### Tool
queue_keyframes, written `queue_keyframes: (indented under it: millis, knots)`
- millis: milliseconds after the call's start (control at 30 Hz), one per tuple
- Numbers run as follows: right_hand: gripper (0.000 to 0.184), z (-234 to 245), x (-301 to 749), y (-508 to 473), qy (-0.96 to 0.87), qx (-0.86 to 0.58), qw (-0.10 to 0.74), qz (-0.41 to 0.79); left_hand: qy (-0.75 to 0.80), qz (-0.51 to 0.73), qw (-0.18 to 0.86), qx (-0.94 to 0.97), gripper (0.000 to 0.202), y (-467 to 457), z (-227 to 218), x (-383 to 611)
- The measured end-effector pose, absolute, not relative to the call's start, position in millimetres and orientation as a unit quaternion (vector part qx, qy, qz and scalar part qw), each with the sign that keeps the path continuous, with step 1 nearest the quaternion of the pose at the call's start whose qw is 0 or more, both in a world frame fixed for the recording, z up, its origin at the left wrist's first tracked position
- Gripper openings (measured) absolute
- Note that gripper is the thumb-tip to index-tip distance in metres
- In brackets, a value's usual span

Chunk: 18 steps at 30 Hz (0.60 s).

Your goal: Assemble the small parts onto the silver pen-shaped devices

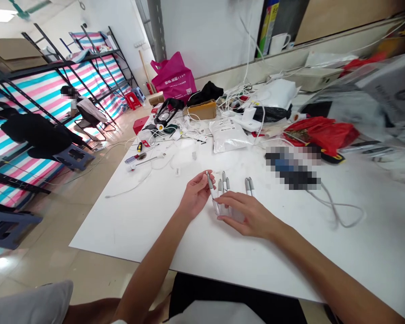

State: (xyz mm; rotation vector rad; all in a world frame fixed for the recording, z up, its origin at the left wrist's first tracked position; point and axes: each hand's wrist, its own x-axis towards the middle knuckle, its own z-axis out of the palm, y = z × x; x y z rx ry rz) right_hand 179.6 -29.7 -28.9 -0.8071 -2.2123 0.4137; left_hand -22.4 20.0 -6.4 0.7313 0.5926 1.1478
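Left hand (196, 195) and right hand (248, 218) are close together near the middle of the white counter (128, 225). Left fingers (202, 181) are curled narrow around a grey pen (210, 186), which is tilted. Right fingers (227, 208) are stretched out, close together, tips on a clear plastic holder (227, 212); cannot tell if they are gripping it. More grey pens (223, 179) stick up from the holder area between the hands, and a pair of pens (249, 185) stands just right of them. Exact pen count is hard to tell.

Further up the counter are a white foil bag (227, 135), a cardboard box (202, 110), tangled white cables (239, 96) and a red plastic bag (320, 135). A pixelated object (292, 167) lies right of the hands, too blurred to name, with a grey cable (337, 211) beside it. A small screwdriver (139, 147) lies to the left. Off to the left, a person (84, 108) sits near a bunk bed (54, 85).
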Motion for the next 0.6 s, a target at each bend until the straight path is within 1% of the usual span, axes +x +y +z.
queue_keyframes:
  millis: [133, 200, 367, 600]
  knots:
    - [0.047, -30.3, 175.7, -28.5, -0.896, -0.27, 0.35, 0.039, 0.261, 0.506, 0.749, 0.339, 0.022, 20.4, -5.0, -25.3]
    - [0.042, -30.1, 172.9, -28.0, -0.902, -0.258, 0.346, 0.008, 0.257, 0.494, 0.754, 0.349, 0.022, 19.1, -3.7, -25.3]
    - [0.03, -28.5, 170.0, -28.4, -0.907, -0.227, 0.356, -0.014, 0.261, 0.476, 0.759, 0.359, 0.022, 15.7, -2.4, -22.4]
    - [0.029, -27.8, 170.6, -29.1, -0.902, -0.228, 0.366, -0.001, 0.265, 0.469, 0.766, 0.352, 0.021, 13.9, -0.3, -20.8]
